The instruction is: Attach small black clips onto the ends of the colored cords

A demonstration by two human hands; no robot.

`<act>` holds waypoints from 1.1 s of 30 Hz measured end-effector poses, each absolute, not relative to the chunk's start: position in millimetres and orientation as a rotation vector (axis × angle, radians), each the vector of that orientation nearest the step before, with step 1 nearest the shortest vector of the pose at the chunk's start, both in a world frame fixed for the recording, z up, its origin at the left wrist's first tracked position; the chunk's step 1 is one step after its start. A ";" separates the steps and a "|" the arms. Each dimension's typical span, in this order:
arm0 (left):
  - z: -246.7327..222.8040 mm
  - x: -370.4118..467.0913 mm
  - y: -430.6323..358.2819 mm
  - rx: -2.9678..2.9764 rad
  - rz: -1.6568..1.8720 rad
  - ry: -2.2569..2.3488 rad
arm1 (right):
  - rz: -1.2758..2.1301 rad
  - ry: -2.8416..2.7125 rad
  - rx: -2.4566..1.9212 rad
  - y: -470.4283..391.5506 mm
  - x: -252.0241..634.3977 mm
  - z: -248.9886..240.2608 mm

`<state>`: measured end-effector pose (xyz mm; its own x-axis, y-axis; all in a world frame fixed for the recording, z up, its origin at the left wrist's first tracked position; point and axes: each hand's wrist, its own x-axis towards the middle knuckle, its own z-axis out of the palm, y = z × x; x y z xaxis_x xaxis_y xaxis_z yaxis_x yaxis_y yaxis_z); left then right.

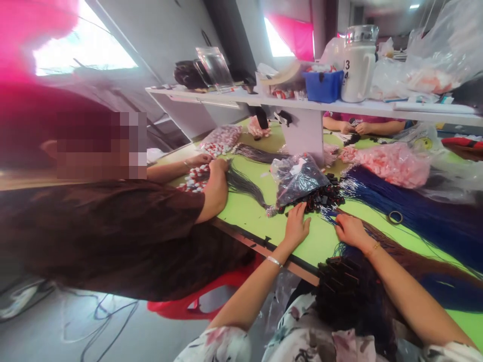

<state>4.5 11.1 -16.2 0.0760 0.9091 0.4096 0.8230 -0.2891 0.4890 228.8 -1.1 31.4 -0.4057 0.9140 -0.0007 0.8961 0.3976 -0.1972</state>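
My left hand (296, 227) lies on the green table at the near edge of a pile of black plastic connectors (313, 200). Its fingers are stretched out, with the thumb apart; the fingertips touch or nearly touch the pile. To its right, my right hand (352, 231) is closed, its fingers curled at the ends of thin blue wires (330, 215) with silvery tips. Brown wires (381, 236) run past it to the right. A bundle of wires with black connectors (339, 276) hangs over the table edge at my lap, below my right forearm.
A clear bag of black parts (300, 176) sits behind the pile. Dark blue wires (415, 216), a tape ring (395, 217) and a bag of pink parts (396, 163) lie right. At left, a co-worker (151, 231) handles white-and-red connectors (196, 180). A shelf (241, 98) spans the table.
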 end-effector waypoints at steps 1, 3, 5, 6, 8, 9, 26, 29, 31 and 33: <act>-14.9 3.0 10.1 2.185 1.022 1.752 | 0.271 -2.513 -1.651 -2.7 229.0 30.6; -11.9 -1.0 8.6 2.128 1.035 1.684 | 0.318 -2.465 -1.656 -5.3 229.6 29.1; -7.9 -5.8 7.6 2.030 1.017 1.612 | 0.357 -2.424 -1.649 -7.3 230.6 28.3; -5.6 -8.0 7.4 1.975 0.999 1.569 | 0.371 -2.409 -1.637 -8.1 231.4 28.1; -0.4 -11.2 7.4 1.893 0.957 1.497 | 0.390 -2.394 -1.616 -9.6 233.0 28.5; 2.2 -12.1 7.8 1.875 0.932 1.480 | 0.399 -2.394 -1.613 -10.1 233.7 28.8; 26.5 -21.5 -5.8 1.885 0.782 1.668 | 0.403 -2.274 -1.594 -12.2 229.6 30.1; 26.9 -22.2 -4.2 1.617 0.942 1.559 | 0.683 -2.043 -1.453 -8.6 228.7 26.0; 28.9 -18.5 -2.5 1.372 1.059 1.375 | 0.833 -1.884 -1.380 -5.2 225.0 27.4; 33.7 -11.6 -1.5 1.118 1.116 1.179 | 0.915 -1.771 -1.321 -2.5 218.8 34.0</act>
<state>-11.6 -1.5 33.7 0.0571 0.9929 -0.1044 -0.0498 0.1073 0.9930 218.8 -2.5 34.0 -0.2036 0.9692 0.1388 0.4476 0.2182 -0.8672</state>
